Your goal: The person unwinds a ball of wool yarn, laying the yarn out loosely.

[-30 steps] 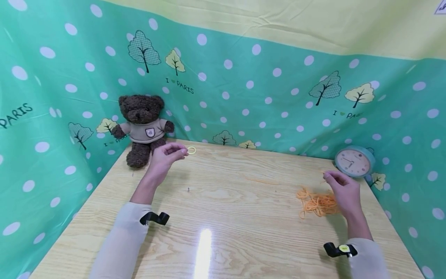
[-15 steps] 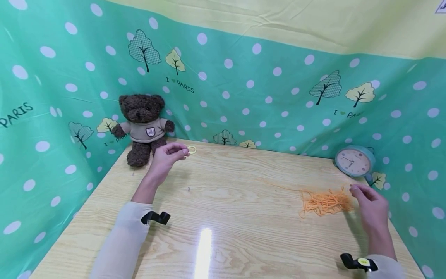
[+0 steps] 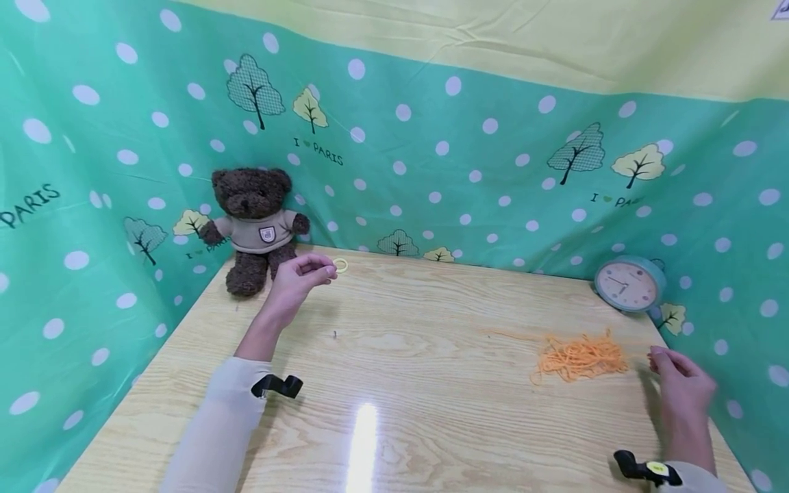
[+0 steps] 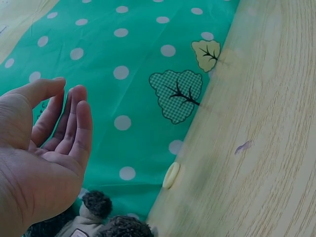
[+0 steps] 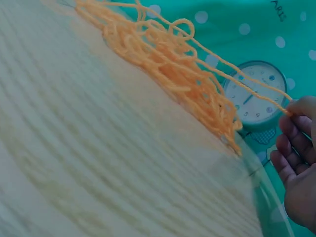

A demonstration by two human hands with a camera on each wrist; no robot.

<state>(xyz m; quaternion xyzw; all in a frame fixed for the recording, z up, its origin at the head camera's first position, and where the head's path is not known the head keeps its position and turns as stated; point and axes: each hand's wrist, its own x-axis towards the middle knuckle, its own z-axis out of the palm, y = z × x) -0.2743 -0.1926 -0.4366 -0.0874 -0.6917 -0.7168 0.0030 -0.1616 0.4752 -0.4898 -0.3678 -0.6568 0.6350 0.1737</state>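
In the head view my left hand [image 3: 302,282] is over the table's back left, thumb and fingers loosely curled. A small pale yellow ring [image 3: 340,266] appears just beyond its fingertips; in the left wrist view the ring [image 4: 171,175] lies at the table's back edge, apart from the hand [image 4: 52,143]. At the table's right side, my right hand [image 3: 684,387] pinches orange yarn. Two strands [image 5: 247,89] run from its thumb and fingertips to a tangled heap of yarn [image 3: 579,357]. A loose tail of yarn [image 3: 514,335] trails left from the heap.
A brown teddy bear [image 3: 249,229] in a grey top sits against the curtain at the back left. An alarm clock [image 3: 629,284] stands at the back right. A green dotted curtain [image 3: 431,171] hangs around the wooden table [image 3: 419,390]. One small dark speck [image 3: 335,334] lies left of centre.
My right hand has moved right and toward me, drawing yarn with it. The loose tail has slid right, toward the heap. The left hand and the ring have stayed in place.
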